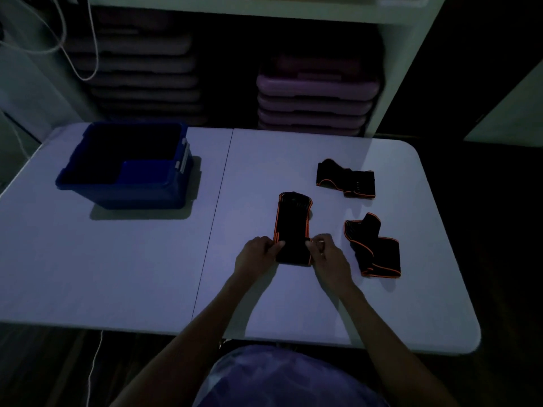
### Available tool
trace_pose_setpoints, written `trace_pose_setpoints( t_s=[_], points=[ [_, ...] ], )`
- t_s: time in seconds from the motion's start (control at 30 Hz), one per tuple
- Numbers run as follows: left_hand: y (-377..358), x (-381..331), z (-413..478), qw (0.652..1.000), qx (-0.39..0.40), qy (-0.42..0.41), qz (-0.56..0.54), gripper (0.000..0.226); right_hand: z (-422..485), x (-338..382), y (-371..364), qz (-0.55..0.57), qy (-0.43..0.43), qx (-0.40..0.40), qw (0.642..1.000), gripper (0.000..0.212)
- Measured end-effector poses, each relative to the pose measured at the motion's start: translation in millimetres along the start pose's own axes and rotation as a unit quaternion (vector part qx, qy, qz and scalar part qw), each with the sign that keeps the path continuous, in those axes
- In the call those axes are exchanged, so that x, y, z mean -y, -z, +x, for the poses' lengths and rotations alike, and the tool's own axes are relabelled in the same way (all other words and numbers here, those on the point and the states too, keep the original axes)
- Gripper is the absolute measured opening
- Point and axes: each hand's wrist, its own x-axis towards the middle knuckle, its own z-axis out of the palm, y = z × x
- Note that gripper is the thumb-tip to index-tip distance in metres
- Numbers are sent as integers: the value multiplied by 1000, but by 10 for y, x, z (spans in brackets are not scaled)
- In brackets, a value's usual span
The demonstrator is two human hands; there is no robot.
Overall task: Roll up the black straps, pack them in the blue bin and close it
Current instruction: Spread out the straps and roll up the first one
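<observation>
A black strap with orange edging lies lengthwise on the white table, right of the middle seam. My left hand pinches its near left edge and my right hand pinches its near right edge; the near end looks folded over. Two more black straps lie loosely bunched to the right, one further back and one nearer. The blue bin stands open at the table's back left, its inside dark. Its lid seems to hang on the right side.
Behind the table stand shelves with stacks of purple flat cases. White cables hang at the upper left. The table's front edge runs just above my lap, and its right corner is rounded.
</observation>
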Motion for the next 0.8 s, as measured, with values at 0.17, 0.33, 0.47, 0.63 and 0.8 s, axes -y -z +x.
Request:
trace_pose_setpoints(
  t_s=[0.17, 0.33, 0.47, 0.63, 0.8],
  points=[
    [4, -36, 42, 996, -31, 63, -50, 33, -148, -121, -23, 13, 91, 18, 996, 54],
    [-30, 73, -17, 998, -26, -57, -14, 40, -38, -188, 39, -27, 126, 54, 990, 52],
    [88, 263, -3, 988, 60, -130, 55, 77, 59, -180, 158, -32, 133, 94, 986, 35],
    [155, 218, 57, 997, 49, -58, 4, 42, 126, -33, 138, -64, 84, 105, 989, 39],
    [79, 203, 126, 993, -18, 61, -100, 36, 221, 134, 34, 49, -33, 76, 995, 34]
  ],
)
